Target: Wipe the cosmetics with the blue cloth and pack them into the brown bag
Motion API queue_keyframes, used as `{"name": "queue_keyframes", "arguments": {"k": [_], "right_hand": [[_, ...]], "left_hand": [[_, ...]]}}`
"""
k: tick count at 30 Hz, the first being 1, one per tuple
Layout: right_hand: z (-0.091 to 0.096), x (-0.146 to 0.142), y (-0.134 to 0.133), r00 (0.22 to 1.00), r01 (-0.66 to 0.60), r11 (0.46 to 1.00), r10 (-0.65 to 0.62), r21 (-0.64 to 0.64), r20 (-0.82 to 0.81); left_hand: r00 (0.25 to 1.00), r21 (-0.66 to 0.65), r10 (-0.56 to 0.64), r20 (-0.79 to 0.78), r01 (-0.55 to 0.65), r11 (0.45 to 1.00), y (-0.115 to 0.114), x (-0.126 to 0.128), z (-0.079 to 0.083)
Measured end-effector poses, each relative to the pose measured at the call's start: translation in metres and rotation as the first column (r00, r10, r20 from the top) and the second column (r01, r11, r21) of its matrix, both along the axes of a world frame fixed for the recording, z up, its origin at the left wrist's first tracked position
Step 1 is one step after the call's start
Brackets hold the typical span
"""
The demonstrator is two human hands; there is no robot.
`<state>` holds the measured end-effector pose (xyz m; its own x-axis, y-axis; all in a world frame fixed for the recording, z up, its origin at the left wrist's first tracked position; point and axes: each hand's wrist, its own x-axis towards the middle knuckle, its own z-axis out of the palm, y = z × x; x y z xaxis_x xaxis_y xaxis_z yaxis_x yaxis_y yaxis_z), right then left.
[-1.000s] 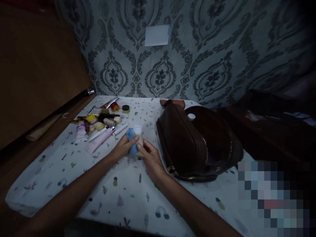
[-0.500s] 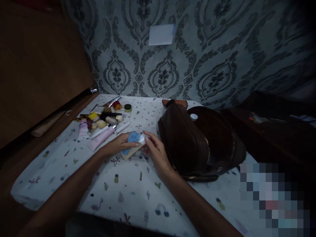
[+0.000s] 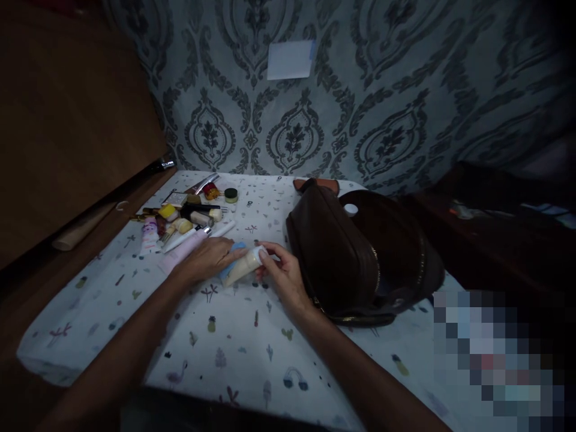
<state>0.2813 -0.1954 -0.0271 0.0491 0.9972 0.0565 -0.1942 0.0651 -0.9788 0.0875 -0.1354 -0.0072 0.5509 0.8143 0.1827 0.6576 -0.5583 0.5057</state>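
My right hand (image 3: pixel 287 273) pinches the white-capped end of a cream-coloured tube (image 3: pixel 243 266) between thumb and fingers. The tube slants down to the left above the sheet. My left hand (image 3: pixel 209 259) is closed on a blue cloth (image 3: pixel 226 271), which lies against the tube's far side; part of the cloth is hidden by the fingers and the tube. Just behind my left hand lies a pink tube (image 3: pixel 183 251), partly covered by that hand. A white pen-like stick (image 3: pixel 224 229) rests beyond it.
A pile of cosmetics (image 3: pixel 182 225) lies at the left rear of the patterned sheet (image 3: pixel 252 354). To the right stands a dark brown leather bag (image 3: pixel 330 252) with a round white cap (image 3: pixel 350 210) on it. A wooden panel (image 3: pixel 76 126) borders the left, a patterned wall (image 3: pixel 294 132) the back.
My left hand and the cloth have slid back to the left along the tube, uncovering more of it. My right hand keeps its hold at the capped end. The view has shifted slightly.
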Motion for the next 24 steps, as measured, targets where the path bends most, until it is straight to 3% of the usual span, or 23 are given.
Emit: {"name": "queue_keyframes", "arguments": {"k": [3,6,11,15,20,24], "right_hand": [[0.000,-0.001,-0.002,0.999,0.027,1.000,-0.027,0.005,-0.031],[-0.001,-0.003,-0.003,0.998,0.020,1.000,-0.021,-0.007,-0.053],[-0.007,-0.002,-0.001,0.998,0.001,1.000,-0.002,-0.011,-0.058],[-0.013,-0.001,0.003,0.998,0.015,0.999,-0.017,-0.041,-0.057],[-0.021,-0.003,0.006,0.995,0.051,0.993,-0.060,-0.108,-0.083],[-0.023,-0.002,0.007,0.994,0.078,0.990,-0.086,-0.119,-0.072]], "left_hand": [[0.993,0.210,0.086,-0.081,-0.067,0.975,-0.001,0.000,0.004],[0.990,0.367,0.135,-0.038,-0.111,0.923,-0.010,0.009,0.007],[0.991,0.493,0.006,-0.132,0.060,0.868,-0.026,0.032,-0.001],[0.980,0.480,-0.048,-0.194,0.137,0.867,-0.020,0.030,-0.007],[0.965,0.349,-0.137,-0.224,0.211,0.913,-0.003,0.007,-0.001],[0.948,0.254,-0.121,-0.294,0.200,0.946,0.004,-0.008,0.004]]}}
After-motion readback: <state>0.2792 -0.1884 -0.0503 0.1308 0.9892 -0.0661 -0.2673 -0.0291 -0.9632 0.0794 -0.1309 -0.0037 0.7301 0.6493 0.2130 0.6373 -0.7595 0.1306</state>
